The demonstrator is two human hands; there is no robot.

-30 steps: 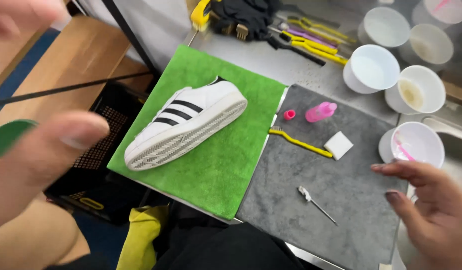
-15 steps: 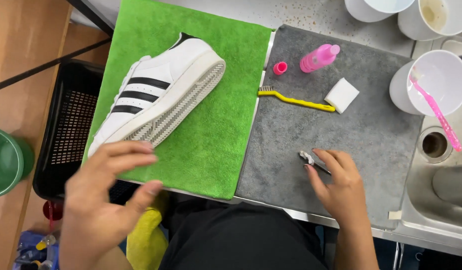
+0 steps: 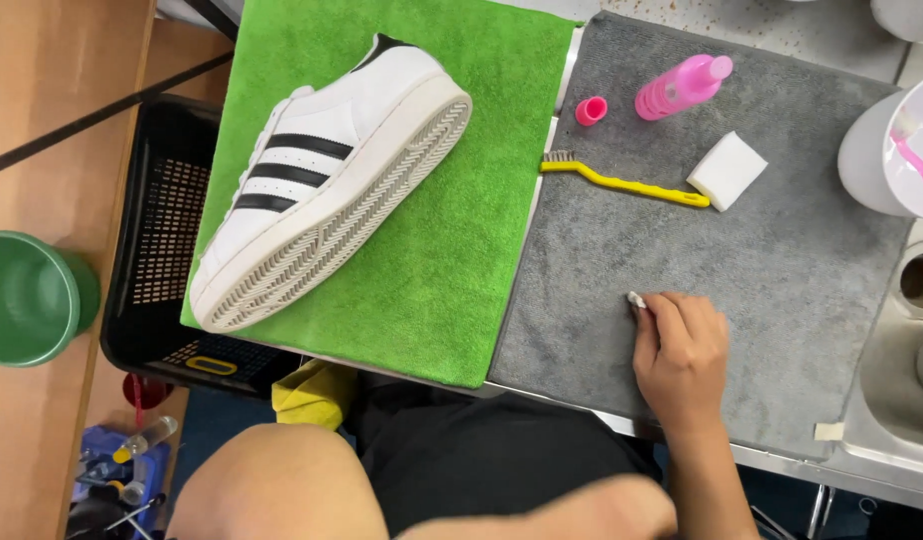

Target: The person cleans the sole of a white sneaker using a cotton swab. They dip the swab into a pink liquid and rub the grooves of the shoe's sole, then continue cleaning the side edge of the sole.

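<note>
Going from the left, one green bucket [image 3: 27, 297] is standing on the floor and one black crate [image 3: 167, 230] is sitting beneath the surface's edge; one white sneaker [image 3: 327, 185] with black stripes is lying on its side on one green towel [image 3: 452, 260]. On one grey towel [image 3: 782, 250] are lying one pink cap [image 3: 591, 110], one pink bottle [image 3: 682, 88], one yellow brush [image 3: 622, 182] and one white sponge [image 3: 728, 171]. The right hand [image 3: 682, 355] is closing its fingers around one small white-tipped tool [image 3: 636, 299] — pinching it near the tip, I judge, would be giving steadier control. The left hand is lying out of view — its state cannot be told.
</note>
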